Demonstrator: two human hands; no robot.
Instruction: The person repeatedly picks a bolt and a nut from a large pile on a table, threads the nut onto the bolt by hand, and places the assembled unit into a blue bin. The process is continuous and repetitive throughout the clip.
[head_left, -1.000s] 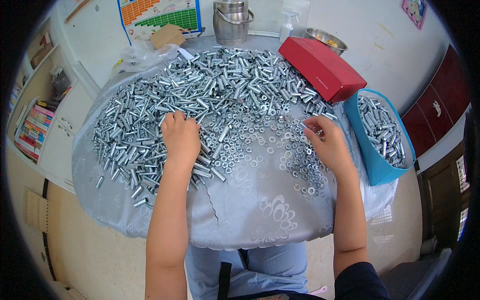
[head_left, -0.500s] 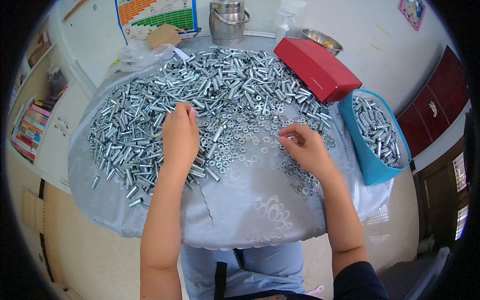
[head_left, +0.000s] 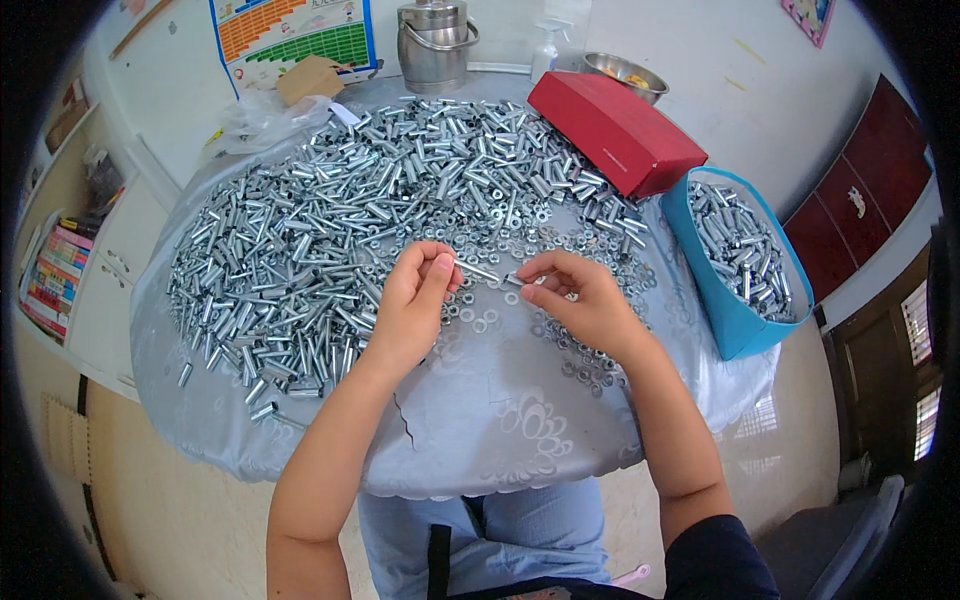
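My left hand (head_left: 418,300) holds a shiny metal bolt (head_left: 478,271) by one end, lifted a little above the table. My right hand (head_left: 583,298) pinches a small metal nut (head_left: 514,281) at the bolt's other end. Both hands hover over loose nuts and washers (head_left: 478,318) scattered on the grey tablecloth (head_left: 480,420). A wide heap of silver bolts (head_left: 330,240) covers the table's left and far side.
A blue bin (head_left: 735,260) with several bolts inside stands at the table's right edge. A red box (head_left: 615,132) lies beyond it. A metal pot (head_left: 437,42), a steel bowl (head_left: 620,74) and a clear plastic bag (head_left: 258,122) sit at the back.
My left hand lifted off the bolt heap with a bolt. My right hand moved left from the nuts toward it, and the two hands now meet at the middle.
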